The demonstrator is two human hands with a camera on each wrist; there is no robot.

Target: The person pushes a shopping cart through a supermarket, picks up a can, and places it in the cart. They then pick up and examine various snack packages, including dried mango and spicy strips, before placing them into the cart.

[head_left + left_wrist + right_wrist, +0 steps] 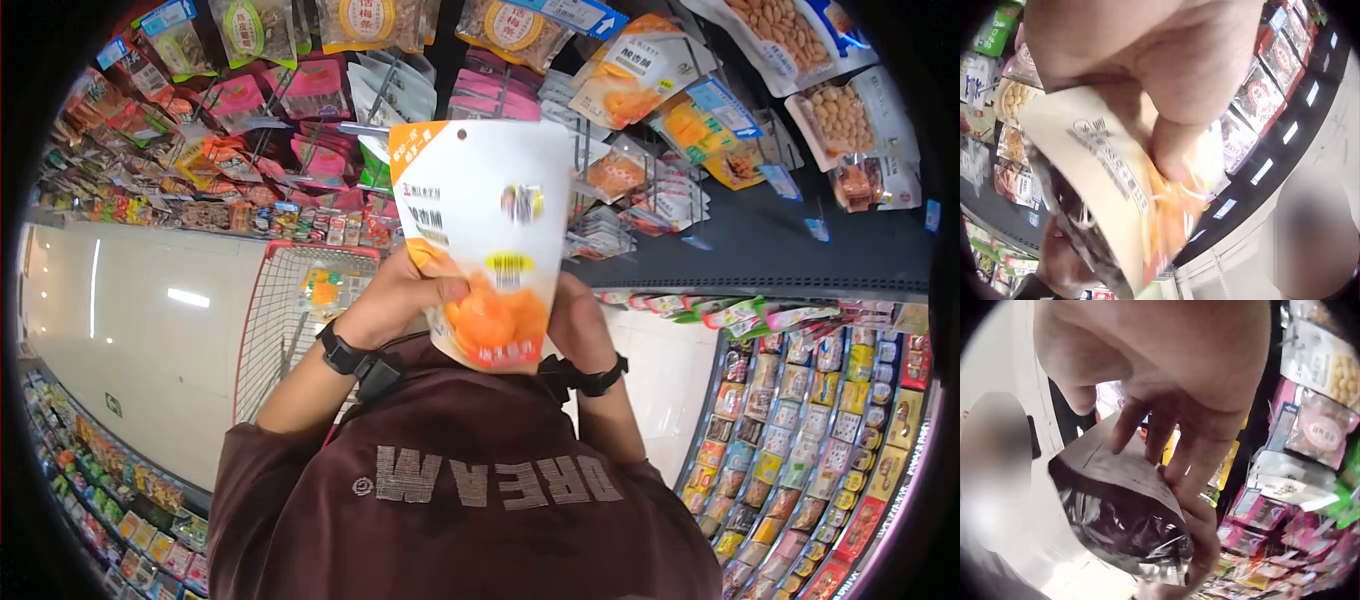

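Observation:
A white and orange dried-fruit pouch [490, 230] stands upright before my chest in the head view, its printed front with orange fruit facing me. My left hand [395, 300] grips its lower left side, thumb across the front. In the left wrist view that thumb [1175, 147] presses on the orange part of the pouch [1116, 181]. My right hand [580, 320] is at the lower right edge, partly hidden behind the pouch. The right wrist view shows the right hand's fingers [1172, 444] stretched along the pouch [1122, 512], thumb apart from it. The dark gusseted bottom shows there.
Racks of hanging snack bags [310, 90] rise in front, with a similar white and orange pouch [630, 75] at upper right. A wire shopping cart [275, 310] holding a packet stands at left. Shelves of packaged goods [800, 440] line the right side.

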